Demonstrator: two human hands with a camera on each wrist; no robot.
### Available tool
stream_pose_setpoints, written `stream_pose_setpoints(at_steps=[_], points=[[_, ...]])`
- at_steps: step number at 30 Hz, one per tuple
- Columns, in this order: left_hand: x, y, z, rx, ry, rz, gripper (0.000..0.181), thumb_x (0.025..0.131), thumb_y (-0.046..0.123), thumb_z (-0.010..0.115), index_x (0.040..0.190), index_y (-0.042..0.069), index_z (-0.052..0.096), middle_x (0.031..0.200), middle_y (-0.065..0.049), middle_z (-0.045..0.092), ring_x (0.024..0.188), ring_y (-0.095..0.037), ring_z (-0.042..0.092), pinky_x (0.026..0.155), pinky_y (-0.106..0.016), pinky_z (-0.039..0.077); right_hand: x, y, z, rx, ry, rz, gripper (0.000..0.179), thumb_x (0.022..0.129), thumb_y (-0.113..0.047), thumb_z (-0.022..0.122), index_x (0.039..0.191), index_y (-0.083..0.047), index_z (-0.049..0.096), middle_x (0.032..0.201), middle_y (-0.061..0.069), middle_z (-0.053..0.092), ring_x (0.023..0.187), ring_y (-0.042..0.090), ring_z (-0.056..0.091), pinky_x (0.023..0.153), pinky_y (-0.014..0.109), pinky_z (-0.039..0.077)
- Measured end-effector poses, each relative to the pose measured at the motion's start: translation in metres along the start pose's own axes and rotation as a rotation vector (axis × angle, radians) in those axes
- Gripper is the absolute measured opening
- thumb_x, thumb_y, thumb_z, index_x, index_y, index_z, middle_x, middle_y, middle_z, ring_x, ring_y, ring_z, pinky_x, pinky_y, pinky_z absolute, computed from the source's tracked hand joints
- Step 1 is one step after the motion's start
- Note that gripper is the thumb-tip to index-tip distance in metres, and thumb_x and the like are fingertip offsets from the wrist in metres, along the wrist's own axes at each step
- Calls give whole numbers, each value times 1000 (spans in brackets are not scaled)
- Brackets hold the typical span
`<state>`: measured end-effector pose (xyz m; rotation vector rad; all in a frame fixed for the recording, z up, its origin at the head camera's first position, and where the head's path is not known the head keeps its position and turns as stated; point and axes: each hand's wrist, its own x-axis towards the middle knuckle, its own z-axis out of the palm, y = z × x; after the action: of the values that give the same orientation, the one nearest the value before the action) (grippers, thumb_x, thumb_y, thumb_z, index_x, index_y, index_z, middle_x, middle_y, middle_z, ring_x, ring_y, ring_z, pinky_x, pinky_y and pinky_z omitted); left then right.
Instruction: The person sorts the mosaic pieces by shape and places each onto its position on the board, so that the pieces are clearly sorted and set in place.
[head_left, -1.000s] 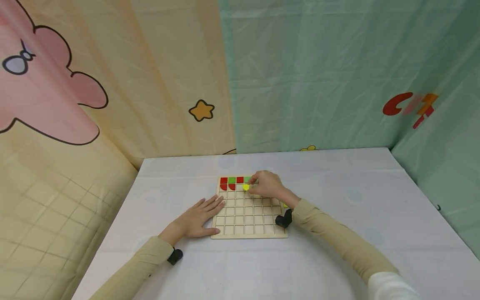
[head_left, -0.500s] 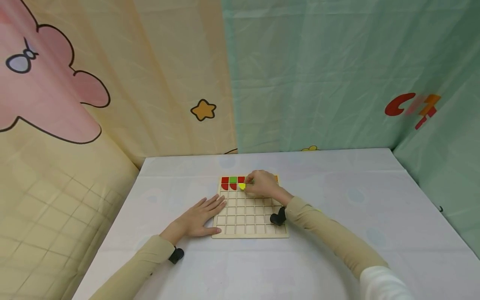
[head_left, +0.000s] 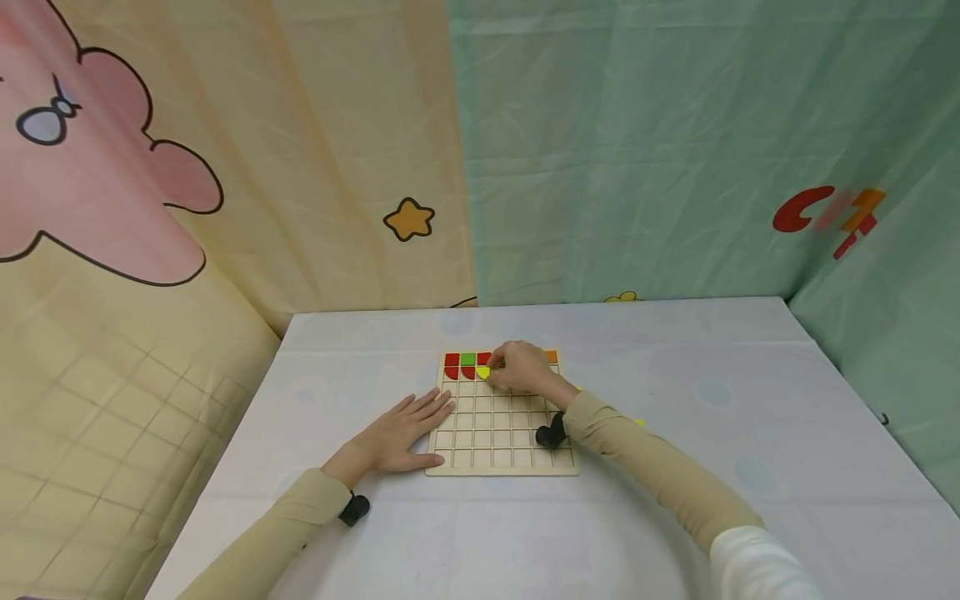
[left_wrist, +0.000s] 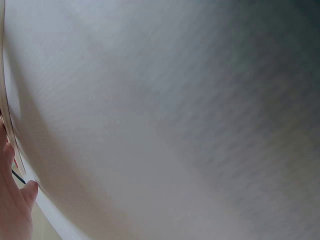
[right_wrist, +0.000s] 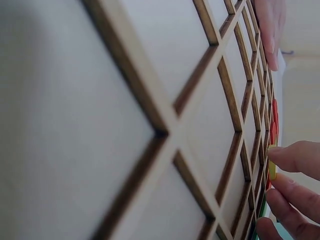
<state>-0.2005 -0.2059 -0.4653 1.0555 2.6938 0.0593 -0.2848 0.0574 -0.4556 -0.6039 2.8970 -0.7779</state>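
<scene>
A square wooden grid board (head_left: 480, 425) lies on the table. My left hand (head_left: 395, 435) rests on its left edge with the fingers spread. Near the far side, my right hand (head_left: 521, 367) pinches a yellow tile (head_left: 483, 373) that looks like a quarter circle. In the right wrist view, thumb and index finger hold this yellow tile (right_wrist: 272, 169) at the grid's surface. Two red quarter-circle tiles (head_left: 468, 372) sit just left of it in the second row. Behind them, red and green square tiles (head_left: 468, 359) fill the far row, partly hidden by my right hand.
An orange square tile (head_left: 551, 357) occupies the far right corner of the board. Yellow bits (head_left: 640, 422) peek out beside the right sleeve. A white cloth covers the table (head_left: 480, 542), and printed curtains (head_left: 645, 150) hang behind it.
My right hand has shifted left with the yellow tile, bringing it next to the red quarter circles in the second row. The left hand stays put on the board.
</scene>
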Motion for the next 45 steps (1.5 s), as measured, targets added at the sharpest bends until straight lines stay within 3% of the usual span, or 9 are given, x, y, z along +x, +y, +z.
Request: stream_pose_setpoints(at_steps=[18, 45], points=[[0, 1, -1, -9, 3, 5, 87, 90, 67, 42, 156, 17, 13, 163, -1, 9, 151, -24, 8, 121, -51, 13, -1, -1, 1, -8, 32, -19, 21, 81, -30, 76, 98, -16, 77, 96, -2, 74, 82, 13, 67, 64, 24, 51], [-1, 1, -1, 12, 16, 19, 87, 90, 66, 43, 156, 16, 14, 163, -2, 9, 151, -23, 9, 120, -51, 14, 1, 1, 5, -21, 58, 12, 16, 83, -30, 74, 92, -17, 76, 87, -5, 73, 73, 9, 64, 61, 24, 50]])
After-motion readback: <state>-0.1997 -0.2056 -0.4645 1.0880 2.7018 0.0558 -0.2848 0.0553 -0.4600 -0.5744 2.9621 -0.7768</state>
